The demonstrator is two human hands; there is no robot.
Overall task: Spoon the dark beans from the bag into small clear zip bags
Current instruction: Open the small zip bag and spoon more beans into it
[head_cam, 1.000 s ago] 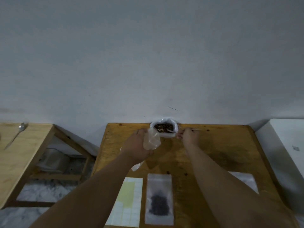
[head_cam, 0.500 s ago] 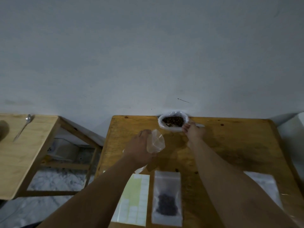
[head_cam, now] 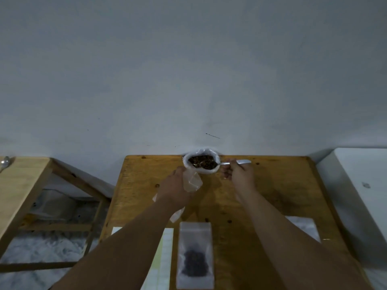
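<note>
- Spare spoon [head_cam: 4,163]: far left edge, on the pale side counter [head_cam: 23,185].
- Label sheet [head_cam: 167,248]: bottom centre-left, flat on the main counter [head_cam: 282,185].
- Left hand [head_cam: 174,185]: centre, grasping the empty zip bag [head_cam: 191,181], just below the bean bag [head_cam: 186,163].
- Filled zip bag [head_cam: 195,258]: bottom centre, lying flat.
- Bean bag: upper centre, open at the counter's far edge.
- Spoon [head_cam: 226,163]: bowl in the beans.
- Right hand [head_cam: 240,174]: pinching the spoon handle.

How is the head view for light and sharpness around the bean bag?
Head view: dim, flat light, no glare; the beans blur into one dark mass; the spoon handle shines faintly; the zip bag in the left hand looks soft; faint shadows on the table.
</note>
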